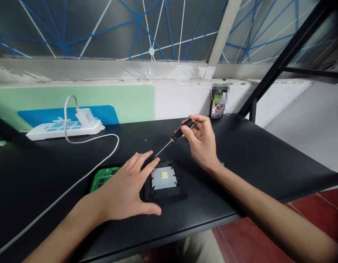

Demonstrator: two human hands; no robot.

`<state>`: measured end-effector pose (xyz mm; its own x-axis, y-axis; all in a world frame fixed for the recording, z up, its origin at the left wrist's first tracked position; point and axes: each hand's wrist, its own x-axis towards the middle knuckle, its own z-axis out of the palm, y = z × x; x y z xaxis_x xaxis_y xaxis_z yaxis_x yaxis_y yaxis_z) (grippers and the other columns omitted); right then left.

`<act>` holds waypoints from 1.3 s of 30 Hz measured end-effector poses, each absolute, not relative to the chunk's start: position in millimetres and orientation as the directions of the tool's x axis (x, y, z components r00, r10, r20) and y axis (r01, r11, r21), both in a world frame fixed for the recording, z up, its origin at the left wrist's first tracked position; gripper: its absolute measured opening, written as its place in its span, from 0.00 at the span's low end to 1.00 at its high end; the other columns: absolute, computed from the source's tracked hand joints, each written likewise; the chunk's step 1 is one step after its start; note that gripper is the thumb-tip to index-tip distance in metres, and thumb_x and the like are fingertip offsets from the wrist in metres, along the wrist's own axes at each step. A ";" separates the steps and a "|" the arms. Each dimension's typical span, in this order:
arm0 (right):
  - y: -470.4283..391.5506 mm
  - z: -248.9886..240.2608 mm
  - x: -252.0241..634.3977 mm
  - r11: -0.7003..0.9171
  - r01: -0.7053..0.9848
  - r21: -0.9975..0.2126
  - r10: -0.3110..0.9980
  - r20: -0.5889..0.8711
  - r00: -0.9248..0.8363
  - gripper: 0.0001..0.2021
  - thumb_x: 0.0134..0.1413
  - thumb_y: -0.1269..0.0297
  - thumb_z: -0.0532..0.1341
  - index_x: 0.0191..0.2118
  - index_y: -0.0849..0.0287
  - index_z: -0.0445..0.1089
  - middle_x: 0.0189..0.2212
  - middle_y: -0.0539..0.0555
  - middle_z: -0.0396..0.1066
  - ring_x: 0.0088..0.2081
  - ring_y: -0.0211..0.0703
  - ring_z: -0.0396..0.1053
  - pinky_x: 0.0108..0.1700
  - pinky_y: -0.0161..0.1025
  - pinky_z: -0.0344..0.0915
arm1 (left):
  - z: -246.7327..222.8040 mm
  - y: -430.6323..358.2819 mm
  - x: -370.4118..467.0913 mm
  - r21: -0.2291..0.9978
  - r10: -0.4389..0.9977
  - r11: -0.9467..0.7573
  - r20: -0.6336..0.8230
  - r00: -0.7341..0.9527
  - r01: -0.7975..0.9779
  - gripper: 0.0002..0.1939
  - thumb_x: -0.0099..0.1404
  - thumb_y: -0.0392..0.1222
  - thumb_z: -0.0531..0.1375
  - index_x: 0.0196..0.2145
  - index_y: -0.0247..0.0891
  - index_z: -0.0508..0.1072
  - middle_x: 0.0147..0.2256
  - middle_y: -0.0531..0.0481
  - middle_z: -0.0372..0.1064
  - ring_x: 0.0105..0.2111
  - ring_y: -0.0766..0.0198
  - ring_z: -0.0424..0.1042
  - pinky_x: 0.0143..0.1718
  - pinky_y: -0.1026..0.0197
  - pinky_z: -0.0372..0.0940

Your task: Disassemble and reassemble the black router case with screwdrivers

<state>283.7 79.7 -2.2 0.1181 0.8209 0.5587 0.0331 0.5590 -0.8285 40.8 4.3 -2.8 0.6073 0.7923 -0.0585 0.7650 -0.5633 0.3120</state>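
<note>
While the head view looks down on the black table (210,204), the right hand (203,142) is closed around a screwdriver (187,128), with the fingers on its black and yellow handle. The screwdriver is tilted, and its thin shaft goes down to the left. The tip is near the far left corner of a black case (166,193), just beside the index finger of the left hand (127,184); whether it touches anything, I cannot tell. The left hand is spread, palm down, gripping nothing, and its index finger reaches to that same corner. The case lies flat on the table, between the two hands, and bears a silver plate (158,183) with a small yellow square (164,175). To its left there is a green circuit board (101,179), partly hidden by the left hand. Behind, a white charger (86,117) sits on a power strip (62,129), and a phone (217,109) leans near the wall.
</note>
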 end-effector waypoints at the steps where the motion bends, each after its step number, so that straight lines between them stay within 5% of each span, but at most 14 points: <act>1: 78.6 -2.0 282.6 0.556 0.018 -0.831 0.825 0.555 0.111 0.17 0.55 0.56 0.67 0.46 0.49 0.61 0.41 0.51 0.68 0.35 0.43 0.77 0.40 0.46 0.77 | -3.0 4.5 40.8 0.306 0.788 -0.568 -0.064 0.612 0.764 0.59 0.55 0.74 0.63 0.72 0.43 0.46 0.73 0.37 0.36 0.70 0.28 0.38 0.65 0.27 0.48; 13: 76.8 0.3 282.5 0.565 0.040 -0.824 0.816 0.566 0.120 0.18 0.56 0.52 0.66 0.46 0.48 0.59 0.42 0.51 0.67 0.36 0.42 0.77 0.41 0.46 0.78 | -7.2 6.3 40.3 0.289 0.779 -0.595 -0.020 0.627 0.750 0.60 0.55 0.76 0.61 0.72 0.38 0.47 0.71 0.35 0.47 0.70 0.31 0.44 0.66 0.30 0.48; 31: 76.8 -0.8 283.1 0.593 0.029 -0.805 0.791 0.589 0.164 0.15 0.56 0.62 0.66 0.46 0.49 0.62 0.41 0.50 0.69 0.37 0.43 0.77 0.40 0.44 0.76 | -1.6 4.1 41.8 0.308 0.807 -0.534 -0.093 0.584 0.787 0.63 0.54 0.76 0.62 0.73 0.36 0.44 0.72 0.35 0.38 0.70 0.31 0.39 0.67 0.31 0.47; 35: 79.3 1.4 288.1 0.647 0.152 -0.747 0.708 0.663 0.244 0.15 0.56 0.61 0.67 0.47 0.51 0.64 0.44 0.52 0.68 0.31 0.36 0.70 0.35 0.40 0.72 | 0.5 2.9 42.8 0.320 0.824 -0.482 -0.153 0.546 0.816 0.63 0.54 0.77 0.61 0.73 0.37 0.42 0.73 0.35 0.29 0.71 0.29 0.35 0.66 0.29 0.48; 39: 80.8 4.7 292.1 0.706 0.239 -0.667 0.620 0.745 0.246 0.13 0.59 0.60 0.65 0.48 0.52 0.67 0.38 0.50 0.65 0.24 0.31 0.55 0.25 0.36 0.61 | -0.8 2.8 43.1 0.311 0.825 -0.492 -0.132 0.550 0.813 0.62 0.53 0.78 0.61 0.72 0.36 0.47 0.72 0.35 0.40 0.70 0.29 0.37 0.67 0.30 0.47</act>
